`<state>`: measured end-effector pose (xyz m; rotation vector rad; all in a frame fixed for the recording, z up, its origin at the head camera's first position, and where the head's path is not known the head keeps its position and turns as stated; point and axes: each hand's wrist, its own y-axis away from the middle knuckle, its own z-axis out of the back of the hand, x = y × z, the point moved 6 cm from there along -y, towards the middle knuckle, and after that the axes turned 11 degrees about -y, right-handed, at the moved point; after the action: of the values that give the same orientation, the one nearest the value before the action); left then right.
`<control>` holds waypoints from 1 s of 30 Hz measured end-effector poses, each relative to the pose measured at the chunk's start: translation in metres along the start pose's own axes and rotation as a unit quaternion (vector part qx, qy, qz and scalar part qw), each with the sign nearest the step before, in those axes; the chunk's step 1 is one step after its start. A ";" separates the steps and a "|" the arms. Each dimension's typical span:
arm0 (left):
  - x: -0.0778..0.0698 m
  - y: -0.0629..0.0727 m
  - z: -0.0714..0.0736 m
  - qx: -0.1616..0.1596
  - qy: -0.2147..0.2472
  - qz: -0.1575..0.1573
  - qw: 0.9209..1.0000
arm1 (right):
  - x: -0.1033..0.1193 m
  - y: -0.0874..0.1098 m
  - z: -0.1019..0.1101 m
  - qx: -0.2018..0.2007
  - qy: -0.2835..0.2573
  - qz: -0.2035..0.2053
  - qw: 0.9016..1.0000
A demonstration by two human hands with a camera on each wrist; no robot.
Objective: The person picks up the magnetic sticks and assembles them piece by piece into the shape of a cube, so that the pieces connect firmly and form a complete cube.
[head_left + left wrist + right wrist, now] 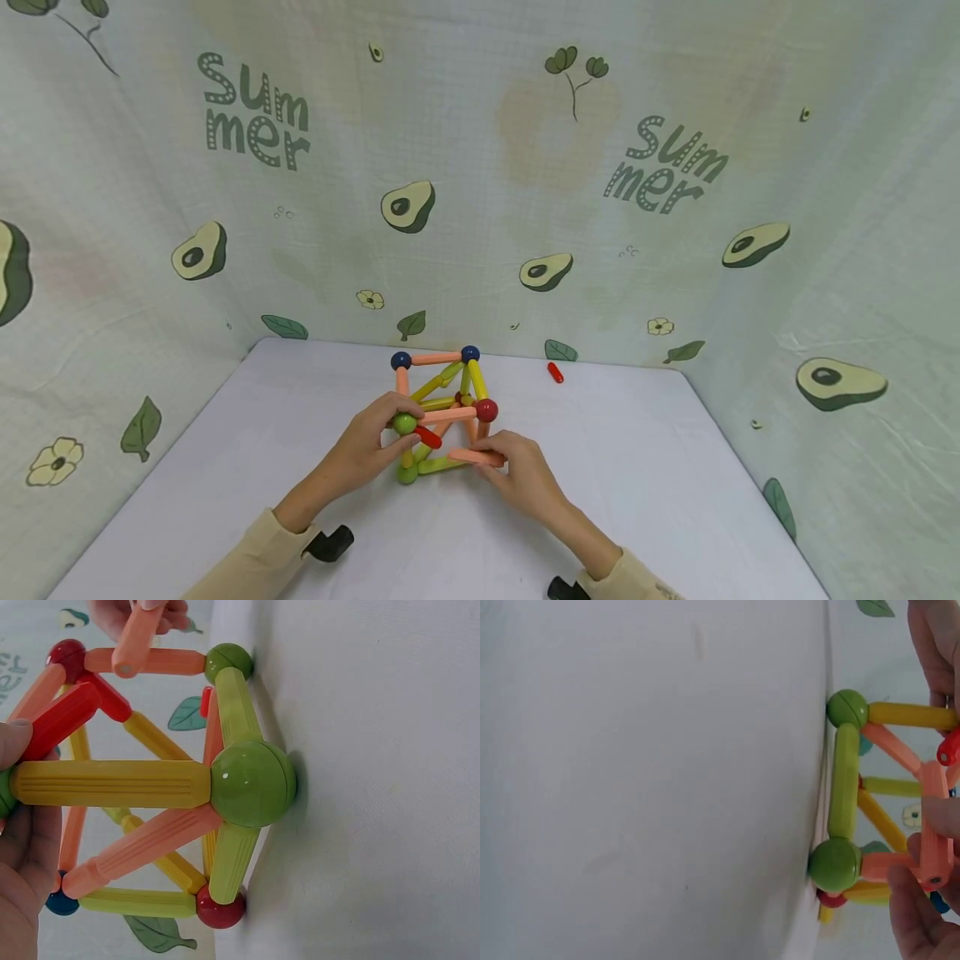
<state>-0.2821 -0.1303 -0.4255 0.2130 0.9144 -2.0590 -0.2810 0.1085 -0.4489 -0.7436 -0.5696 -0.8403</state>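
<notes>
A cube-like frame of magnetic sticks and balls stands on the table, its lower green ball [253, 784] touching the surface. My left hand [363, 446] grips the upper green ball [405, 423] at the near left corner. A short red stick [64, 720] juts from that ball, beside my left thumb. Below it runs an upright yellow stick [112, 784]. My right hand [525, 479] pinches a loose salmon stick [472, 456] between thumb and fingers, in front of the frame's near right side. The red ball [487, 410] sits above that hand, joined to the green ball by another salmon stick [450, 415].
A lone red stick [555, 372] lies at the back right of the white table [622, 483]. Blue balls [401, 361] mark the frame's far top corners. A patterned cloth [480, 167] hangs behind and along both sides.
</notes>
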 end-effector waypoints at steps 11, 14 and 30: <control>0.000 0.000 0.001 -0.007 0.003 -0.018 1.000 | 0.003 -0.006 -0.016 -0.005 -0.016 -0.019 1.000; 0.001 0.000 -0.001 -0.009 0.003 -0.019 1.000 | 0.008 -0.008 -0.017 -0.019 0.014 0.010 1.000; -0.007 0.001 0.002 -0.034 -0.035 -0.067 0.997 | 0.015 -0.024 -0.024 -0.049 0.180 0.096 0.978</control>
<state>-0.2765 -0.1277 -0.4208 0.0438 0.9762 -2.1405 -0.2886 0.0721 -0.4448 -0.7021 -0.1316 -0.8011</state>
